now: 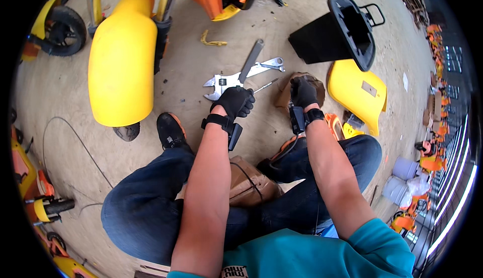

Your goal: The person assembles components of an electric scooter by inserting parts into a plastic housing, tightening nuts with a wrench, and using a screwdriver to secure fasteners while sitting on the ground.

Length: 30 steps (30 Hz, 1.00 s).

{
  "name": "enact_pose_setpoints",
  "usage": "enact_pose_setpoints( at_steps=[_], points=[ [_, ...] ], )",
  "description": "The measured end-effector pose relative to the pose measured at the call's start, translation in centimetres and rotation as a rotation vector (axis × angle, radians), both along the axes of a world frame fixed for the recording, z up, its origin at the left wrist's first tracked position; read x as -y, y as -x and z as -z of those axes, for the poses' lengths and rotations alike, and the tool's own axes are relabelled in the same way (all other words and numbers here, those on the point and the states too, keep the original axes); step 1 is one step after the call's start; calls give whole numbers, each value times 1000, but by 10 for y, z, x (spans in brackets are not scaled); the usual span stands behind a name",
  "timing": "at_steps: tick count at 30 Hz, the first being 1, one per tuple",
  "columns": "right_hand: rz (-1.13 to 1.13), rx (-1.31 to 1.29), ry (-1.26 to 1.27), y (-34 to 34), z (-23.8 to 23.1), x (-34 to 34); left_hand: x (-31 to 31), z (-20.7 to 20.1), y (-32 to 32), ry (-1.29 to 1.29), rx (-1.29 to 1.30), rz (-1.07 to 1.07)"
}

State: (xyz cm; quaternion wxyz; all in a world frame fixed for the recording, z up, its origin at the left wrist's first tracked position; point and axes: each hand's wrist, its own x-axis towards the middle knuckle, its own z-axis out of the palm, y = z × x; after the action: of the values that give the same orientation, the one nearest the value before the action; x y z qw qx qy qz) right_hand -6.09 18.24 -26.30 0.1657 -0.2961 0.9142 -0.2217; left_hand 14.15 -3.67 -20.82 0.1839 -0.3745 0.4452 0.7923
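Observation:
My left hand point(235, 101), in a black glove, has its fingers curled in beside an adjustable wrench point(225, 82) on the floor. A thin metal shaft point(265, 85), like a screwdriver's, shows next to its knuckles; its other end is hidden, and whether I grip it I cannot tell. Across the wrench lie a dark grey bar-shaped handle point(251, 60) and a smaller spanner point(271, 65). My right hand point(304, 92), also gloved, is closed over a crumpled brown paper bag point(285, 95); what its fingers hold is hidden.
A yellow fender point(123, 61) on a scooter's front fork stands at the left. A black bin point(322, 36) lies far right, near a yellow body panel point(356, 92). A strapped brown package point(251, 183) sits between my legs. A yellow bracket point(213, 40) lies ahead.

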Motion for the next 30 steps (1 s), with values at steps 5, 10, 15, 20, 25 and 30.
enact_pose_setpoints(
  at_steps=[5,10,15,20,25,30],
  points=[
    [-38,8,-512,17,-10,-63,-17,-12,11,-17,-103,84],
    [-657,-116,86,19,-104,-40,-24,-55,23,-28,-337,94],
    [-129,906,750,-21,-254,-5,-19,-129,32,-46,-556,103],
    [-99,554,774,-63,-343,1,-23,-200,26,-31,-605,92],
    [-54,587,1040,-88,-352,-5,-20,-249,-2,-21,-627,-26],
    [-239,535,1060,-90,-350,-16,-18,-261,-16,75,-621,35]
  ],
)
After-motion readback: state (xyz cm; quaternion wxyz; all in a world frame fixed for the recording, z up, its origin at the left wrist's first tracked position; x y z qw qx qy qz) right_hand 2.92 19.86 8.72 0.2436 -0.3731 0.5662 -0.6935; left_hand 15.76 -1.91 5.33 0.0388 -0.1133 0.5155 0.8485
